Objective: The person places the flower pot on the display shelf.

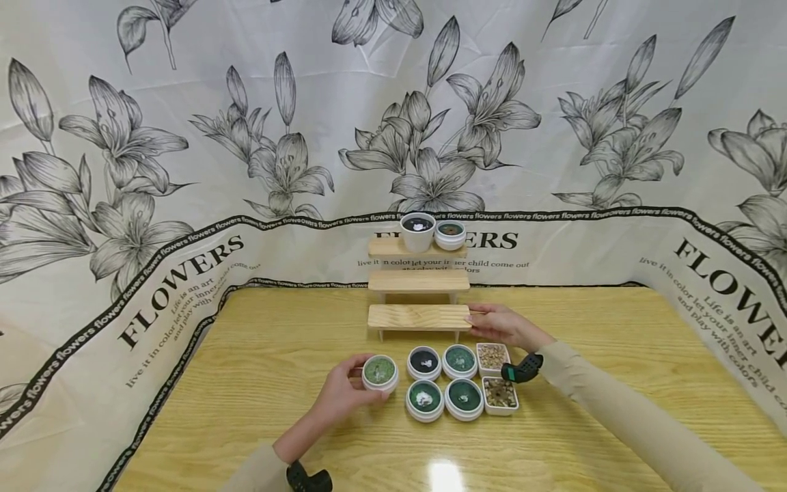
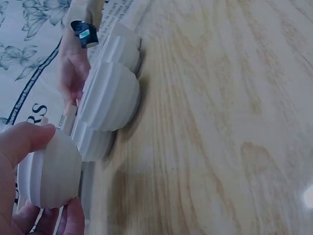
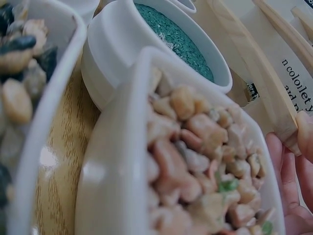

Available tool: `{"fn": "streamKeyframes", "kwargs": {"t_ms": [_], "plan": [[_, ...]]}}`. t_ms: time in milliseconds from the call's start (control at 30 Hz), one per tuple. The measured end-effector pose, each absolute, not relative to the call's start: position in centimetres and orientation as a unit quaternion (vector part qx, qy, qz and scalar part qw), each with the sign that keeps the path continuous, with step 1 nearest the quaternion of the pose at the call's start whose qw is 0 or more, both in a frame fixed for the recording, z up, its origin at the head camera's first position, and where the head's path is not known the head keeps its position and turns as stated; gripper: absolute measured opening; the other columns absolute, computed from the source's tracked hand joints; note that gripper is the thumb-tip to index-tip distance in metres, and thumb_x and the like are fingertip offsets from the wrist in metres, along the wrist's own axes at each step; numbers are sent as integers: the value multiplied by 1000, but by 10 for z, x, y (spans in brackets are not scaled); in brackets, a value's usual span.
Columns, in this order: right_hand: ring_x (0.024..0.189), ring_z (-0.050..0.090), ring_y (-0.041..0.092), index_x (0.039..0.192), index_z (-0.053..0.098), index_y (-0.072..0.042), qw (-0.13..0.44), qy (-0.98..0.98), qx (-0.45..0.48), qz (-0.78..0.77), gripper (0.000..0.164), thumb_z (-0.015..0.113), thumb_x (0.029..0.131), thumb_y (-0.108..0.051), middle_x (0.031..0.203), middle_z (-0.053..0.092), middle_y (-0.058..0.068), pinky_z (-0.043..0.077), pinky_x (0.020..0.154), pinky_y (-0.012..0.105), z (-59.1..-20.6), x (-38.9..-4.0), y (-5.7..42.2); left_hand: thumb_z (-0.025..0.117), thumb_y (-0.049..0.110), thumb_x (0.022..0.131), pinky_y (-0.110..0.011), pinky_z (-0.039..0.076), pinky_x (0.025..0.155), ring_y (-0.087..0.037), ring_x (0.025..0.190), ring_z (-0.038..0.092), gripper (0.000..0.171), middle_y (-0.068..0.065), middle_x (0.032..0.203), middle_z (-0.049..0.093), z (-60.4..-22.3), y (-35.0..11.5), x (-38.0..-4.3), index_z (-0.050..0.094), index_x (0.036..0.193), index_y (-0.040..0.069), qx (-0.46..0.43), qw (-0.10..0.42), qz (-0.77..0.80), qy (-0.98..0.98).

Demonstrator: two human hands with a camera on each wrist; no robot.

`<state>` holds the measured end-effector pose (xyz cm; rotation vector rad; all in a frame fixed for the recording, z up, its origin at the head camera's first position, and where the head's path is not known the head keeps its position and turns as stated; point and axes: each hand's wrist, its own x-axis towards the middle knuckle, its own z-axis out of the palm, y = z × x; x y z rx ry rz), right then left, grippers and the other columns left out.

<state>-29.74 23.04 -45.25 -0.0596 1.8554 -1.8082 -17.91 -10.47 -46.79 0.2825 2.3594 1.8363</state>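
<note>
My left hand point(image 1: 343, 391) holds a small white round pot point(image 1: 379, 371) filled with green material. In the left wrist view, the thumb lies on one side of this ribbed pot point(image 2: 61, 171) and the fingers on the other; the pot appears raised off the table. At the right end of a wooden tiered stand, my right hand point(image 1: 501, 324) grips the lowest step point(image 1: 418, 316). The right wrist view has its thumb and fingers about the step's end point(image 3: 286, 129). A white pot point(image 1: 418, 232) and a smaller one point(image 1: 450, 236) stand on the top step.
Several white round pots with dark or green contents, such as one pot point(image 1: 424, 400), stand before the stand. Beside them are two square white dishes of pebbles, one pale point(image 1: 493, 357), one darker point(image 1: 500, 394). A flower-printed cloth point(image 1: 295, 246) surrounds the wooden table point(image 1: 277, 328).
</note>
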Motion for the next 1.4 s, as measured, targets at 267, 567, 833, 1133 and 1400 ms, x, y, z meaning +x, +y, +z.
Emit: {"fn": "streamKeyframes", "kwargs": {"t_ms": [267,567,833,1133,1400], "plan": [[87,61,2,150,8,8,269,692,-23,-670,65,47,99,-5,108,55,2,54,89,20,-451,-296,231,85,7,68,-25,57,80,-22,99,60,70,-19,117,58,-461,-103,-187,53,130,-3,84,62,604,790],[87,61,1,150,8,8,270,689,-21,-672,65,46,99,-5,107,55,1,54,86,19,-453,-296,231,84,1,66,-27,57,82,-25,105,58,71,-18,118,60,-456,-98,-193,53,130,-4,74,30,619,781],[88,61,0,150,7,9,267,692,-28,-670,66,48,99,-7,111,55,3,54,89,20,-453,-295,231,84,4,67,-27,57,83,-25,105,58,68,-17,118,60,-454,-92,-199,55,129,-2,75,25,625,777],[88,60,0,149,6,10,265,697,-33,-666,67,47,99,-8,115,53,5,54,87,18,-452,-297,232,83,4,67,-30,56,84,-21,101,58,65,-16,116,61,-444,-88,-207,57,127,0,78,8,625,777],[86,61,0,150,7,8,271,691,-19,-670,67,48,99,-7,106,56,-1,54,85,18,-451,-297,229,83,4,68,-33,57,85,-28,104,58,67,-21,117,60,-435,-92,-219,54,128,-5,82,-7,614,785]]}}
